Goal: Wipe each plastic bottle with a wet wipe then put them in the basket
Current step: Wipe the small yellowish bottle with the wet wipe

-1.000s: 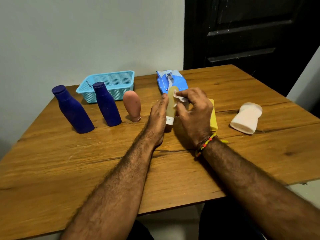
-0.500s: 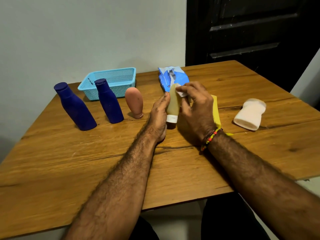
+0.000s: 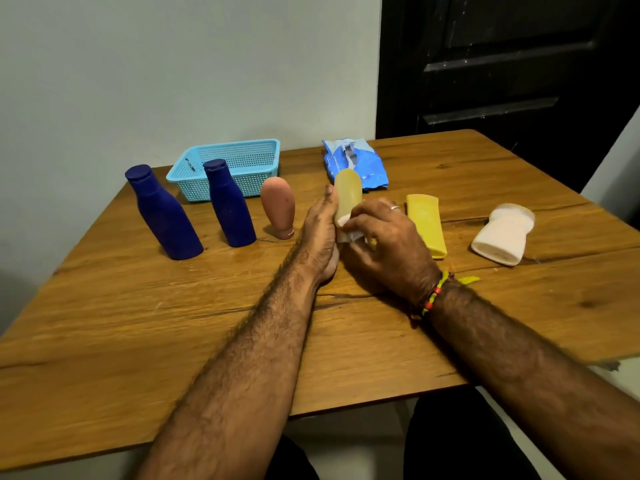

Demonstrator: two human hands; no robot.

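A pale yellow translucent bottle [image 3: 348, 192] stands cap-down at the table's middle. My left hand [image 3: 320, 233] holds its left side with the thumb along it. My right hand [image 3: 381, 237] pinches a white wet wipe [image 3: 349, 233] against the bottle's lower part. Two dark blue bottles [image 3: 162, 216] [image 3: 228, 206] and a pink-brown bottle [image 3: 278, 206] stand to the left. A yellow bottle [image 3: 426, 220] and a white bottle [image 3: 502, 233] lie to the right. The light blue basket [image 3: 228, 168] sits at the back left, with nothing visible in it.
A blue wet-wipe pack [image 3: 356, 162] lies behind the held bottle. The wooden table [image 3: 173, 323] meets a pale wall at the back left; a dark door stands behind on the right. The table's front edge runs under my forearms.
My right hand has slid the wipe down from the bottle's top to its lower part, uncovering the top. The yellow bottle behind my right hand is now in plain sight.
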